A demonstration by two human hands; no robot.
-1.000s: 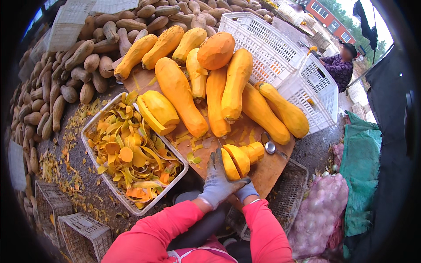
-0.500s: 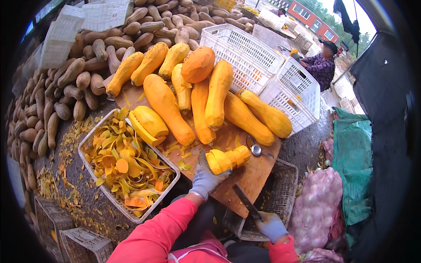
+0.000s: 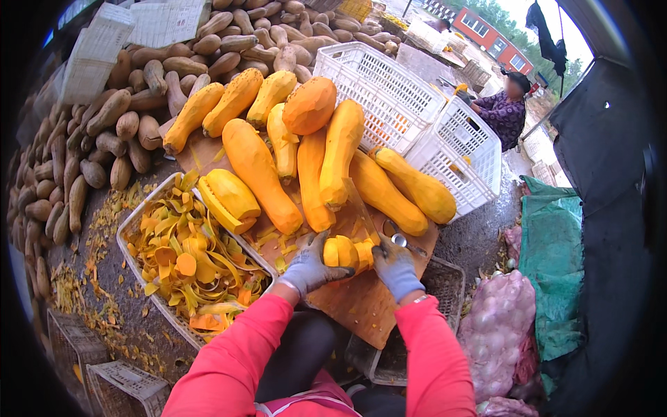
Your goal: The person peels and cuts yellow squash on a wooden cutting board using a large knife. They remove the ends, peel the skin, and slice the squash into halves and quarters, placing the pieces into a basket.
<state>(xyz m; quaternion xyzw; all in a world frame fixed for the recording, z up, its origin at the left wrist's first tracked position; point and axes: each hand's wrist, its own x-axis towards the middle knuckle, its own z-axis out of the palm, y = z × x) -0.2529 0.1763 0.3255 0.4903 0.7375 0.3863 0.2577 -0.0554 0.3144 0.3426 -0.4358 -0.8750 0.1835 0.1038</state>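
My gloved left hand (image 3: 309, 267) is closed on a sliced orange squash (image 3: 339, 254) on the wooden board (image 3: 365, 309). My gloved right hand (image 3: 396, 267), just right of the slices, grips a knife (image 3: 361, 212) with its blade pointing up and away from me, over the squash's narrow end. A round metal tool (image 3: 398, 240) lies behind that hand, partly hidden. Several peeled whole squashes (image 3: 260, 170) lie across the back of the board, and a split piece (image 3: 229, 198) sits at its left, beside a tray (image 3: 128, 243) heaped with peels.
Unpeeled squashes (image 3: 104, 139) pile up behind and left. White crates (image 3: 458, 153) stand behind the board, a co-worker (image 3: 504, 115) beyond them. Dark crates (image 3: 118, 386) are at lower left and under the board. Netted onion sacks (image 3: 497, 326) and green sheeting (image 3: 549, 264) are at right.
My right hand has come up from the lower right, carrying the knife to the sliced squash. My left hand has stayed on the squash, which now shows more slices than a second ago.
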